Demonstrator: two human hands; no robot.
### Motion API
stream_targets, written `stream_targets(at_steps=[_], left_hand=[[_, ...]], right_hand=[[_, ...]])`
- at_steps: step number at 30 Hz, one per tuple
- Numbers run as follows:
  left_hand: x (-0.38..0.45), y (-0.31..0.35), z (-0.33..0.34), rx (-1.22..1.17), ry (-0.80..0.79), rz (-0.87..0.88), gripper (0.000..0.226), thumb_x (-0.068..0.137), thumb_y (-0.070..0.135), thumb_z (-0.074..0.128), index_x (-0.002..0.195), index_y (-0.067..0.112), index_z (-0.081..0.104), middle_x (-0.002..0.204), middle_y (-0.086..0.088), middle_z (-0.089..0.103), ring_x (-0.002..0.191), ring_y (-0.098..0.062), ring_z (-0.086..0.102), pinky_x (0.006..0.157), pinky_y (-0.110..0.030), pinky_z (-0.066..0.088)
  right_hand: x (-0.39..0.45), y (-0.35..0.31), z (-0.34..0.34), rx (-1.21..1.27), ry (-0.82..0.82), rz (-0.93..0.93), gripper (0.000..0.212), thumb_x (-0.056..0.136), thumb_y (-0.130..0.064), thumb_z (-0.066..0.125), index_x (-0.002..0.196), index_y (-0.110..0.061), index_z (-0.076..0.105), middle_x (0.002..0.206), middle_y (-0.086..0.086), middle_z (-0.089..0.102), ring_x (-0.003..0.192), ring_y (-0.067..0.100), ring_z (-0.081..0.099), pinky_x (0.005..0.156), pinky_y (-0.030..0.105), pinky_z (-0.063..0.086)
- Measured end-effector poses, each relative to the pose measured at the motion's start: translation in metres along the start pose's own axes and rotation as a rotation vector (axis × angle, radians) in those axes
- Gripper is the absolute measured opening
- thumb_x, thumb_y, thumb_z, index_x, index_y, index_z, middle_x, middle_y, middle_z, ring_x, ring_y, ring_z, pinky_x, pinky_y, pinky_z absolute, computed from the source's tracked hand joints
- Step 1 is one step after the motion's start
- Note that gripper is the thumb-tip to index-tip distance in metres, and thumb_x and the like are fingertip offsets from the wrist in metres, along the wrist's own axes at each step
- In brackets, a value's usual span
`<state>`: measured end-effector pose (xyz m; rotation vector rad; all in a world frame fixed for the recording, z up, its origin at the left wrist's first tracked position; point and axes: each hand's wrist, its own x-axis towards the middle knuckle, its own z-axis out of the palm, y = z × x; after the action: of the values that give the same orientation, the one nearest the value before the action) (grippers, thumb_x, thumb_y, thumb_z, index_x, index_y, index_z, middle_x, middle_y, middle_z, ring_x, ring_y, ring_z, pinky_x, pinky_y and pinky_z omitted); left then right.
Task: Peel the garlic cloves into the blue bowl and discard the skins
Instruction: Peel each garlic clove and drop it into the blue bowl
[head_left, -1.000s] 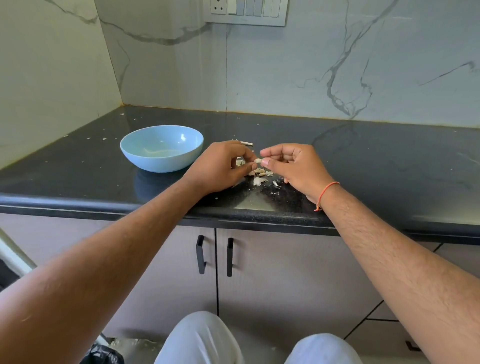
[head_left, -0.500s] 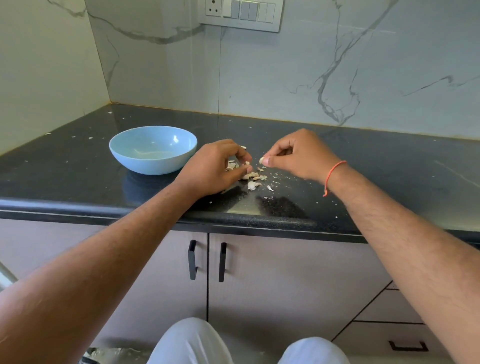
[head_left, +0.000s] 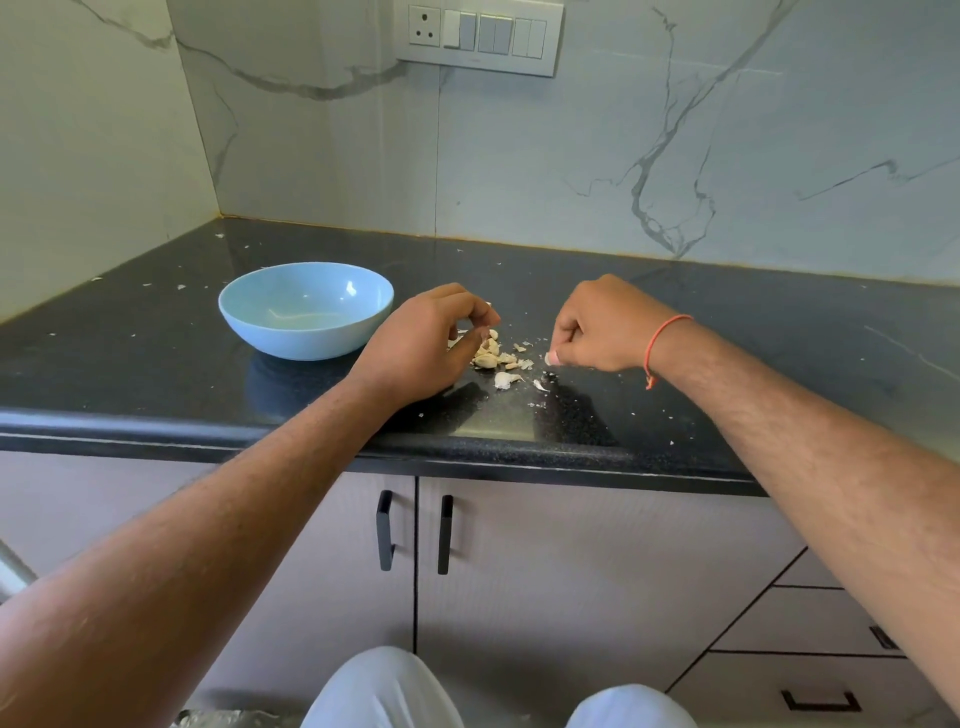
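The blue bowl (head_left: 306, 312) stands on the black counter (head_left: 727, 338), left of centre; I see no cloves in it, only a pale sheen. A small heap of garlic cloves and skins (head_left: 491, 359) lies between my hands. My left hand (head_left: 421, 348) rests on the counter beside the bowl, fingers curled, thumb and forefinger pinching a garlic clove (head_left: 491, 334) that is mostly hidden. My right hand (head_left: 602, 327) hovers low over the counter to the right of the heap, pinching a small white piece of garlic skin (head_left: 548, 358) at its fingertips.
Skin flakes (head_left: 540, 385) are scattered over the counter around the heap and toward the front edge (head_left: 519, 457). Marble walls close the back and left side. A switch panel (head_left: 478, 36) sits on the back wall. Cabinet doors with black handles (head_left: 385, 530) are below.
My hands have pulled apart. The right hand moved right and down to the counter with the white piece; the left hand stayed by the heap.
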<state>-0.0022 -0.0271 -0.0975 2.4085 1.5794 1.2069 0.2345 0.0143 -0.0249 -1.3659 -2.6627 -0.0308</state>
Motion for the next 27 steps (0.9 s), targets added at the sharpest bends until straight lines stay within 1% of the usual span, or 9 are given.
stream_targets(at_steps=[2,6,10,12,14,16,18,22,27], left_hand=[[0.000,-0.001,0.000,0.000,0.002,0.001,0.015,0.101,0.027,0.068,0.113,0.034,0.073,0.112,0.020,0.065,0.086,-0.002,0.059,0.074,-0.017,0.047],[0.000,-0.001,0.001,0.016,0.018,0.022,0.020,0.099,0.033,0.070,0.119,0.037,0.071,0.114,0.022,0.066,0.088,-0.004,0.060,0.076,-0.021,0.049],[0.004,0.001,-0.001,0.019,0.003,0.057,0.042,0.093,0.043,0.077,0.133,0.034,0.068,0.117,0.023,0.070,0.088,-0.003,0.062,0.082,-0.022,0.050],[0.012,0.003,0.001,-0.010,0.020,0.058,0.043,0.091,0.041,0.080,0.131,0.030,0.071,0.114,0.022,0.072,0.081,-0.002,0.063,0.079,-0.016,0.049],[0.024,0.005,0.003,-0.051,0.061,0.052,0.032,0.092,0.034,0.081,0.122,0.028,0.077,0.107,0.019,0.075,0.074,-0.002,0.063,0.073,-0.011,0.047],[0.032,0.004,0.007,-0.097,0.111,0.036,0.020,0.094,0.029,0.079,0.114,0.027,0.082,0.098,0.016,0.076,0.071,-0.006,0.065,0.069,-0.012,0.047],[0.035,0.001,0.012,-0.129,0.140,0.008,0.015,0.095,0.028,0.079,0.109,0.027,0.083,0.091,0.016,0.077,0.069,-0.008,0.066,0.066,-0.014,0.048],[0.036,-0.004,0.022,-0.148,0.105,-0.029,0.016,0.092,0.035,0.081,0.106,0.027,0.084,0.082,0.017,0.075,0.062,-0.013,0.064,0.061,-0.018,0.049],[0.037,-0.005,0.020,-0.158,0.087,-0.028,0.014,0.094,0.035,0.080,0.106,0.028,0.083,0.076,0.016,0.073,0.060,-0.015,0.062,0.059,-0.016,0.046]], right_hand=[[0.001,0.001,-0.003,0.046,0.063,0.020,0.010,0.087,-0.028,0.083,0.080,-0.021,0.084,0.058,-0.029,0.061,0.062,-0.006,0.060,0.065,0.019,0.048],[-0.001,-0.004,0.008,-0.038,0.006,-0.020,0.012,0.090,-0.023,0.078,0.079,-0.020,0.083,0.058,-0.026,0.059,0.060,-0.006,0.057,0.067,0.021,0.050],[0.004,0.003,0.016,0.316,0.201,0.048,0.012,0.088,-0.035,0.081,0.080,-0.026,0.083,0.060,-0.019,0.066,0.051,-0.006,0.057,0.054,0.005,0.038],[0.009,0.000,0.025,0.513,0.314,0.069,0.015,0.089,-0.036,0.081,0.076,-0.027,0.081,0.060,-0.014,0.070,0.048,-0.004,0.056,0.056,0.014,0.045],[0.015,-0.003,0.034,0.601,0.367,0.083,0.018,0.091,-0.037,0.078,0.075,-0.027,0.080,0.063,-0.015,0.072,0.051,0.001,0.058,0.057,0.028,0.052],[0.019,0.000,0.041,0.668,0.396,0.094,0.022,0.093,-0.038,0.076,0.074,-0.026,0.080,0.066,-0.005,0.074,0.054,0.012,0.058,0.058,0.035,0.052],[0.021,0.005,0.049,0.750,0.425,0.095,0.021,0.094,-0.037,0.076,0.077,-0.025,0.080,0.068,0.000,0.074,0.054,0.012,0.055,0.057,0.031,0.048],[0.023,0.004,0.065,0.717,0.448,0.068,0.018,0.097,-0.026,0.073,0.082,-0.020,0.082,0.057,-0.022,0.066,0.048,-0.001,0.052,0.052,0.011,0.037],[0.023,0.004,0.064,0.684,0.459,0.037,0.019,0.098,-0.025,0.072,0.080,-0.027,0.080,0.055,-0.028,0.063,0.051,-0.003,0.056,0.052,0.009,0.039]])
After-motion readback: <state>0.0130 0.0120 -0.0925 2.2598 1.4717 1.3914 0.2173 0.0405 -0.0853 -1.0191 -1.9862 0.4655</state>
